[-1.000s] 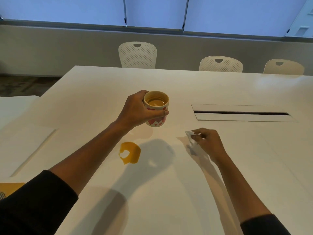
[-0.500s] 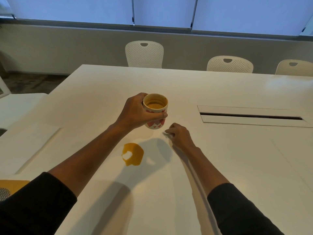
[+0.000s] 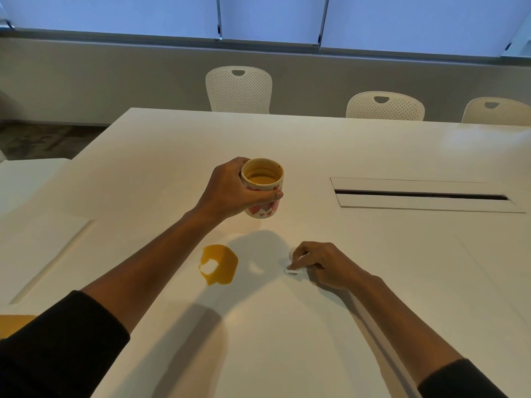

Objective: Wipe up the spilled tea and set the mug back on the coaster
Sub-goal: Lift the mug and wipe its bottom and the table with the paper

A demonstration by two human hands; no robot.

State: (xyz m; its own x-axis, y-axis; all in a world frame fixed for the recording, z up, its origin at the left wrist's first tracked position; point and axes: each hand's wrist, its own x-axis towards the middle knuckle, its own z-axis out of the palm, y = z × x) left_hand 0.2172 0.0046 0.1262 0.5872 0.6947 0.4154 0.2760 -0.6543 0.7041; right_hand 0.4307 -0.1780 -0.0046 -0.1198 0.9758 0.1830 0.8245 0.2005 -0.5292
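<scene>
Left hand (image 3: 230, 191) grips a mug (image 3: 263, 187) by its side, thumb across the near wall; mug is upright, raised above the white table (image 3: 287, 340), and holds brown liquid. Mug bears red heart markings. Right hand (image 3: 321, 264) rests on the table, fingers pinching a small white tissue (image 3: 293, 270), mostly hidden. Orange-brown tea puddle (image 3: 219, 264) lies on the table between the forearms, apart from the tissue, with a pale glare patch at its centre. Recessed cable slot (image 3: 419, 195) sits to the right. Three white perforated chairs (image 3: 238, 90) stand along the far edge
</scene>
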